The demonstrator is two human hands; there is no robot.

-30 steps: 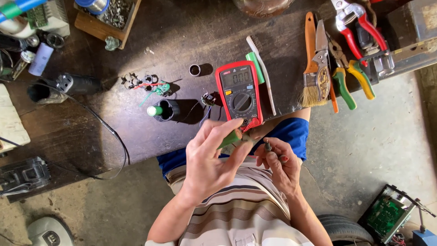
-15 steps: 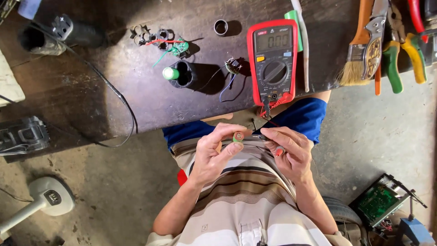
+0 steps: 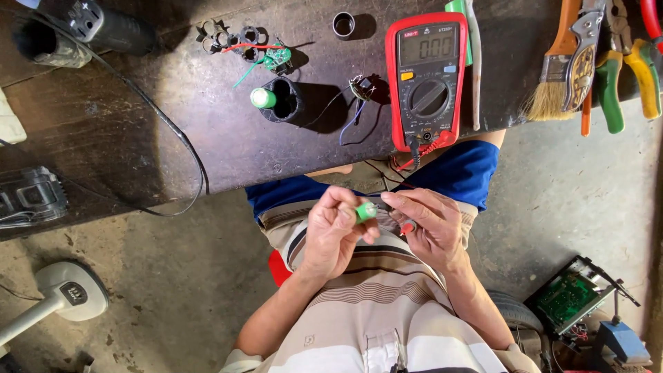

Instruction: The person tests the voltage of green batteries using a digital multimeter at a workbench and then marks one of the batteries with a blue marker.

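The left hand (image 3: 336,231) pinches a small green cylindrical battery cell (image 3: 365,211) at its fingertips, above the lap and just below the dark counter (image 3: 207,148) edge, while the right hand (image 3: 425,228) closes on thin meter probes touching the cell's end. With such a light pinch, the cell could slip to the floor, or a probe could skid off and give a false reading on the red multimeter (image 3: 427,76) beyond the hands.

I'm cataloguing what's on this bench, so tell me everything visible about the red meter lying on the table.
The multimeter is a handheld unit with a dark grey face in a red, rubbery-looking casing. It lies flat, face up, at the near edge of the dark table. A grey display sits at its far end, a round black selector dial in the middle, and small coloured buttons between them. Red and black leads plug into its near end and run down toward the person's lap.
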